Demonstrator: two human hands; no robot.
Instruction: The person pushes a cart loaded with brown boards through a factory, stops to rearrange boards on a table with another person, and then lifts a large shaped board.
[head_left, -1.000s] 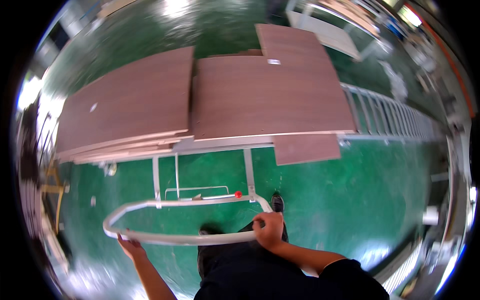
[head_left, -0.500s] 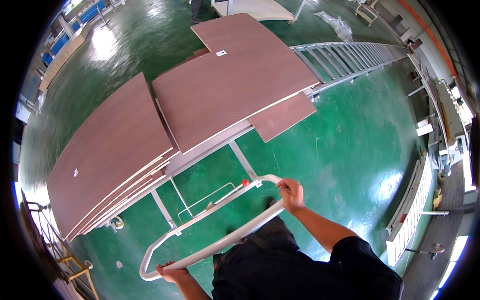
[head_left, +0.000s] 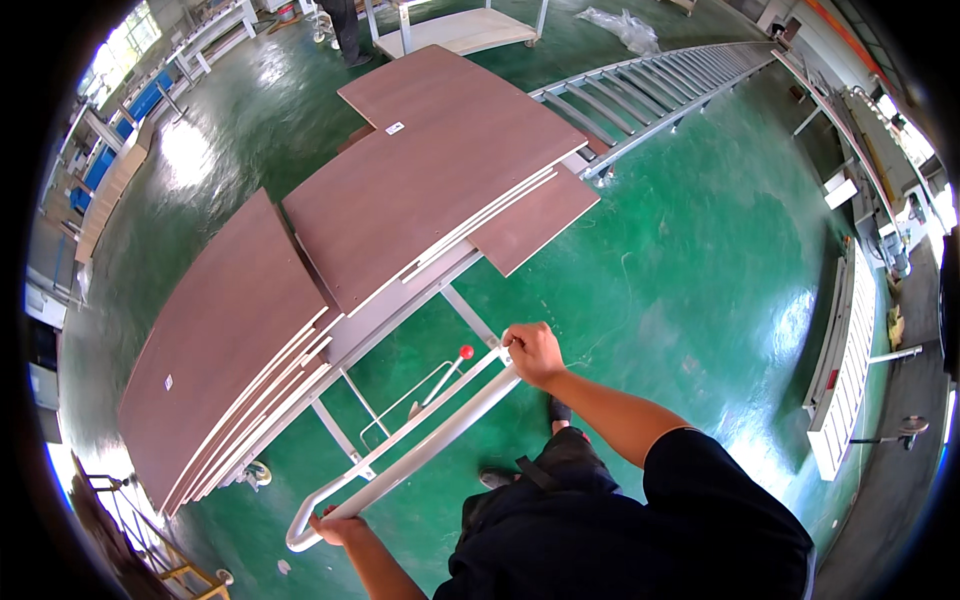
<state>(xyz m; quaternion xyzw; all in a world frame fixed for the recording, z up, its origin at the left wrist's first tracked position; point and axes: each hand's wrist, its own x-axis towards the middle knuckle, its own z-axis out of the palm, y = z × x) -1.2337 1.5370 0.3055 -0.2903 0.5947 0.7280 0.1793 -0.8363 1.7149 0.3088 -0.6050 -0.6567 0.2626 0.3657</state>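
My left hand (head_left: 337,526) is wrapped round the lower left bend of a white tubular push handle (head_left: 435,447). At the handle's right end my right hand (head_left: 533,352) is closed round the tube. The handle joins a cart (head_left: 408,308) by metal struts. A lever with a red knob (head_left: 466,352) sits just beyond the tube, left of my right hand. Stacked on the cart are brown boards in two piles: a left pile (head_left: 215,335) and a larger right pile (head_left: 430,180), with pale edges. A smaller brown board (head_left: 535,222) juts out underneath the right pile.
A roller conveyor (head_left: 650,95) runs from the right pile toward the far right. Beyond stand a white trolley (head_left: 455,32) and another person's leg (head_left: 347,30). Crumpled clear plastic (head_left: 622,32) lies on the green floor. A white slotted panel (head_left: 840,370) stands at right, a yellow frame (head_left: 185,572) at lower left.
The handle's right end and my right hand have shifted left and up in the view. The conveyor and boards appear farther left, and more of my legs and shoes shows. Both hands keep their grip.
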